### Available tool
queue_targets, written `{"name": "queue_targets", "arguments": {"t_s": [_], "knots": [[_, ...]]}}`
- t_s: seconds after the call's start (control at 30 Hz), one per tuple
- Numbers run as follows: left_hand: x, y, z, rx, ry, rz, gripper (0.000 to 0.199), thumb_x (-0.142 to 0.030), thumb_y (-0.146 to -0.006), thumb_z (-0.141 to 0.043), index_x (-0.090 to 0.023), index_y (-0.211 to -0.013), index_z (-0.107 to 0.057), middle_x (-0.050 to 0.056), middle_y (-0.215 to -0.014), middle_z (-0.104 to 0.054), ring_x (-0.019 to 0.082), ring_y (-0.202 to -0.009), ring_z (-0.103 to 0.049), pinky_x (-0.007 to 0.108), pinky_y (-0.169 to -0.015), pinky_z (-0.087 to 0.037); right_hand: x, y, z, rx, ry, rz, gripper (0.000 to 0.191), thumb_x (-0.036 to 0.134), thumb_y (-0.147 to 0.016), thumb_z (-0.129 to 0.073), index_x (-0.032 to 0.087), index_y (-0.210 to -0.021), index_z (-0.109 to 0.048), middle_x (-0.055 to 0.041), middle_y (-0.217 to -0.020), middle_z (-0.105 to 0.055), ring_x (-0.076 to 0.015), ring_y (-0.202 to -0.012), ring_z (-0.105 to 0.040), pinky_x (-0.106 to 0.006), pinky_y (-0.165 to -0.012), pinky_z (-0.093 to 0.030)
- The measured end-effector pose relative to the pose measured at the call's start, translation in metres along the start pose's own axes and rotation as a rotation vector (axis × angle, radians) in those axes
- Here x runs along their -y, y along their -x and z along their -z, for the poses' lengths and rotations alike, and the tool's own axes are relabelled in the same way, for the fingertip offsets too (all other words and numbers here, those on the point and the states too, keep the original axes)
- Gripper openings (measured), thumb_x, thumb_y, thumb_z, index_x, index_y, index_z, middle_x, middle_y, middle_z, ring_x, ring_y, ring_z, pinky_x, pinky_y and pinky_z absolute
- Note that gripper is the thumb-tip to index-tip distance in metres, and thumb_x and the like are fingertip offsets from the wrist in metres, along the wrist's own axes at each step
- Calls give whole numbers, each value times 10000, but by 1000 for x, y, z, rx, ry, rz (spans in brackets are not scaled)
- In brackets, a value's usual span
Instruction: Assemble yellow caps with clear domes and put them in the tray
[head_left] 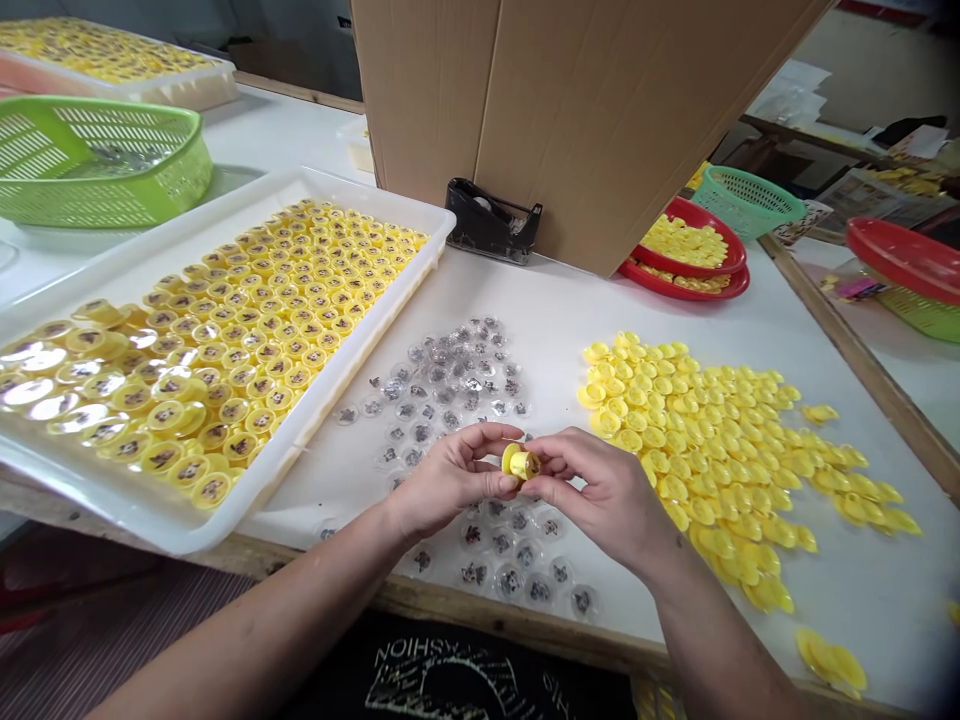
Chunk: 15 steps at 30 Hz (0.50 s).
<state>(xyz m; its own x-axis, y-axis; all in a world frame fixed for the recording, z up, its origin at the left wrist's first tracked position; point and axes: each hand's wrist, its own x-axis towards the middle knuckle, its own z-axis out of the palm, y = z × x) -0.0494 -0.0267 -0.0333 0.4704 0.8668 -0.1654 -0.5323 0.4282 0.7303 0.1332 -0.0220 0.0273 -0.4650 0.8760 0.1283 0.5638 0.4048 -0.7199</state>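
My left hand (450,482) and my right hand (609,495) meet above the white table, pinching a small yellow plastic cap (520,462) between their fingertips. Its round flange faces left, and my fingers partly hide it. Under and behind my hands lies a loose spread of clear round capsules (442,385) with dark contents. To the right of my right hand is a heap of yellow plastic caps (712,450). To the left of my left hand, a white plastic tray (279,455) holds tight rows of yellow capped pieces.
A tall cardboard box (577,100) stands at the back of the table, with a black tape dispenser (491,222) against it. Also present are a green plastic basket (97,165), red plates of yellow pieces (686,270), and another filled tray (112,60) at back left.
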Motion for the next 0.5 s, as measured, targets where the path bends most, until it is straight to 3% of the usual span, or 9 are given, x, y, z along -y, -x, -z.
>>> {"name": "queue_targets", "arguments": {"t_s": [0.17, 0.3, 0.5], "knots": [[-1, 0, -1, -20, -14, 7, 392, -137, -637, -791, -158, -1007, -661, 49, -900, -690, 136, -797, -638, 256, -747, -494, 1, 3, -2, -28, -10, 27, 219, 186, -785, -681, 252, -987, -625, -9, -862, -620, -144, -748, -612, -276, -651, -518], [0, 0, 0, 0, -13, -12, 391, -115, -617, -800, -151, -977, -652, 35, -876, -694, 122, -777, -636, 231, -705, -495, 2, 3, -3, -31, -20, 14, 216, 167, -783, -680, 245, -979, -633, -7, -854, -617, -135, -730, -615, -262, -637, -524], [-2, 2, 0, 29, -11, -9, 380, -94, -633, -784, -158, -984, -651, 24, -872, -694, 122, -793, -641, 239, -726, -493, 2, 2, -2, -30, 124, 120, 209, 136, -782, -679, 206, -975, -634, -19, -824, -607, -132, -708, -595, -244, -591, -490]]}}
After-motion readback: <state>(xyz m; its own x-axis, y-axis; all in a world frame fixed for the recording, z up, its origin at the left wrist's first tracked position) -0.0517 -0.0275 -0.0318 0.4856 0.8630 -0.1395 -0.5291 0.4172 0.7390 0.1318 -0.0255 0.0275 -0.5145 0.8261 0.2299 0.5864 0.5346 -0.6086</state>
